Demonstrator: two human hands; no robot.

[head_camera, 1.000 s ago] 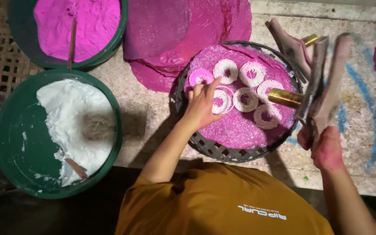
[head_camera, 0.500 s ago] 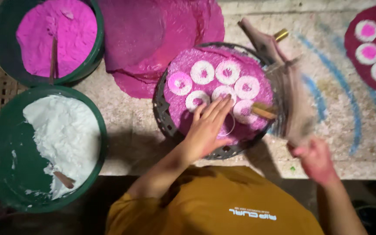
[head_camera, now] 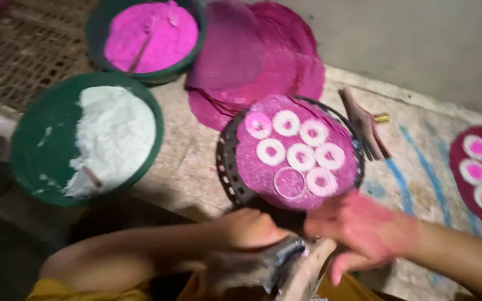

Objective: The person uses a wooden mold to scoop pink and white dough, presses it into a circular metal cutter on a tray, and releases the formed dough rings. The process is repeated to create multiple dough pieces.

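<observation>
Head view: left hand [head_camera: 249, 229] grips a grey funnel-like tool [head_camera: 285, 267], right hand [head_camera: 364, 231] open beside it (pink-stained), just below the tray [head_camera: 227, 167] of white rings [head_camera: 299, 146]; refilling seems underway.

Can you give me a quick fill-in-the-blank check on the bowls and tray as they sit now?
1. The green bowl nearest the person holds ____ powder.
2. The farther green bowl holds ____ powder.
3. The white rings lie on a pink sheet in a round black ____.
4. The left hand and the pink-stained right hand meet at the tray's ____ edge.

Missing words: white; pink; tray; near
</observation>
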